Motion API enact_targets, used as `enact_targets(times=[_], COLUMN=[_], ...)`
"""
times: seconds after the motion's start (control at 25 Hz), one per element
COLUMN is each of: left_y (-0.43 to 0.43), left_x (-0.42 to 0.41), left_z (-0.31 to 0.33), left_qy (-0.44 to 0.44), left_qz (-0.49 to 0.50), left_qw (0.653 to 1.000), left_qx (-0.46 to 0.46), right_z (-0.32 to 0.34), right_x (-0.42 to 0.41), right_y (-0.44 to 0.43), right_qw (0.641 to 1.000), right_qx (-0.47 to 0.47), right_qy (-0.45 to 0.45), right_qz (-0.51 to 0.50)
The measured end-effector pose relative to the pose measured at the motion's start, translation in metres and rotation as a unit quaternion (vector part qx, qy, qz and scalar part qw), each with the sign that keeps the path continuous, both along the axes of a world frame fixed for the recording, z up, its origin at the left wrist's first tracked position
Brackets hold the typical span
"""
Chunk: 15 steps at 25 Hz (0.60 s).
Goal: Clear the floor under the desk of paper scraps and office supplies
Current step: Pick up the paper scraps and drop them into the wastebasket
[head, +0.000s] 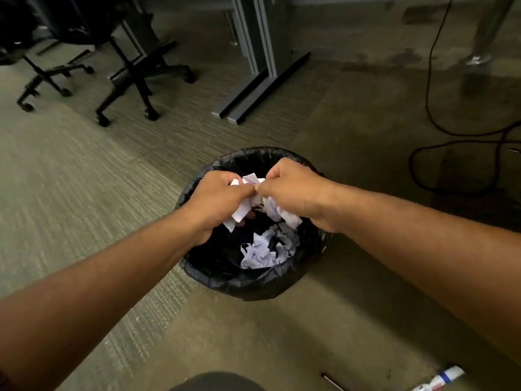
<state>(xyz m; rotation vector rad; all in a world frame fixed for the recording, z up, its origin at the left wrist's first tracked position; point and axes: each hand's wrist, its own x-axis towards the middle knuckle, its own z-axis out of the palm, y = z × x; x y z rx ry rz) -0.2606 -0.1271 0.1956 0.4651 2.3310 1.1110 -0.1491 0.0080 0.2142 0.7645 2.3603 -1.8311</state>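
Observation:
A round waste bin [248,286] lined with a black bag stands on the carpet in the middle of the view. Both my hands hover over its opening, knuckles nearly touching. My left hand [217,201] is closed on a bunch of white paper scraps [239,213] that stick out below the fingers. My right hand [293,190] grips more white scraps [284,217]. Crumpled white paper [265,252] lies inside the bin, on its near right side.
Two black wheeled chair bases [135,80] stand at the back left. Grey desk legs [262,77] rise behind the bin. Black cables [451,131] trail across the floor at the right. A marker [439,380] and a dark pen [332,382] lie at the bottom right.

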Motion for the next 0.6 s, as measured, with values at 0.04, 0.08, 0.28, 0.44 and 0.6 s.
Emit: enact_targets(times=[0.04, 0.08, 0.28, 0.44, 0.6], left_y=[-0.002, -0.004, 0.004, 0.034, 0.073], left_x=[-0.003, -0.007, -0.009, 0.013, 0.059], left_z=[-0.004, -0.007, -0.005, 0.009, 0.02], left_qy=[0.008, 0.013, 0.083, 0.174, 0.26], left_qz=[-0.003, -0.008, -0.012, -0.054, -0.143], left_qw=[1.0, 0.999, 0.995, 0.983, 0.953], left_qx=[-0.016, -0.03, -0.048, 0.033, 0.065], right_z=[0.001, 0.003, 0.015, 0.016, 0.019], right_x=[-0.001, -0.001, 0.014, 0.037, 0.068], right_y=[-0.001, 0.0, 0.017, 0.048, 0.075], right_qw=[1.0, 1.0, 0.999, 0.992, 0.982], right_qx=[0.005, 0.007, 0.007, 0.043, 0.091], right_qy=[-0.008, -0.015, 0.023, 0.086, 0.127], right_qz=[0.01, 0.012, -0.034, -0.079, -0.103])
